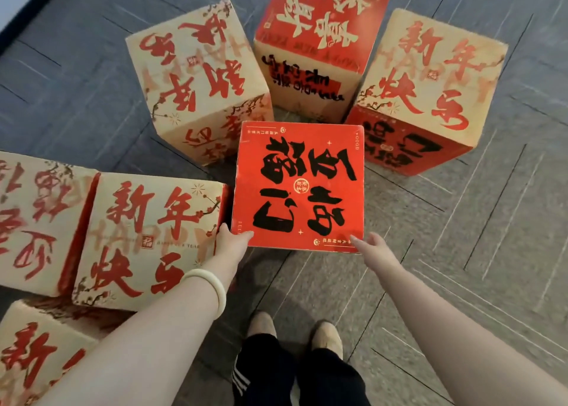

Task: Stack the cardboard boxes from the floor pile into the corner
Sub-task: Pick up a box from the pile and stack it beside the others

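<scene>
**Left hand [229,241] takes a red-topped box [298,187]; the pile is barely begun**

Left hand grips the near-left corner of the red-topped box. Its thumb lies on the top face and the other fingers run down the side, out of sight. A pale bangle [212,288] sits on that wrist. Along the same near edge, the right hand [373,249] reaches the near-right corner with a straight fingertip on the rim. Whether it has closed on the box I cannot tell. The box sits just ahead of both hands, over the grey carpet floor [461,252]. Whether it has left the floor is unclear.

Just outside the left hand stands the nearest tan box [150,239], with a second tan box [37,221] beyond it and a third tan box [40,353] under the left forearm. Past the held box are a tilted tan box [196,76], a tall red-and-tan box [319,36] and, ahead of the right hand, a red-sided tan box [430,79].

As I judge it, the work is early. Seven boxes lie loose, no stack shows, and neither does the corner, so nearly everything is left to carry.

The held box looks square and crisp-edged, its lid closed flat. The top is bright red with bold black brush characters and a thin pale border.
</scene>
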